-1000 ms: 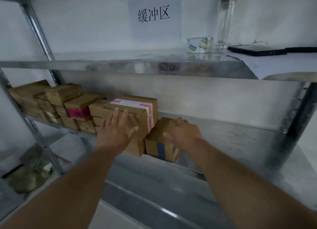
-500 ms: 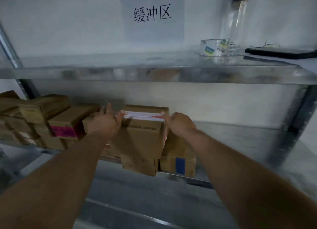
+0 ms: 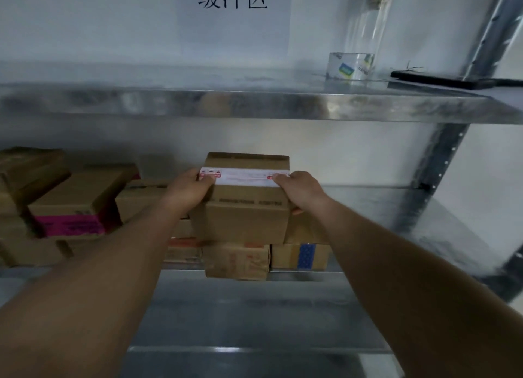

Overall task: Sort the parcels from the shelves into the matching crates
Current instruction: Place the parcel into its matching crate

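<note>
Since a second ago: both hands shifted from box fronts onto one parcel. Item: taped cardboard parcel point(image 3: 243, 208), top of stack at the middle shelf point(image 3: 396, 208) front edge. Left hand point(image 3: 191, 191) clasps its left side; right hand point(image 3: 301, 191) its right. Adjacent: pink-labelled box point(image 3: 76, 205), left; blue-taped box point(image 3: 302, 254), beneath right.

The left hand point(image 3: 190, 191) and right hand point(image 3: 300, 190) clasped opposite sides of a brown parcel point(image 3: 244, 205) bearing a white label, atop smaller cartons on the middle shelf point(image 3: 396, 208). A pink-labelled box point(image 3: 82, 205) sat to the left. On the upper shelf point(image 3: 254, 103) stood a glass bottle point(image 3: 368, 24) beneath a paper sign point(image 3: 232, 15).
</note>
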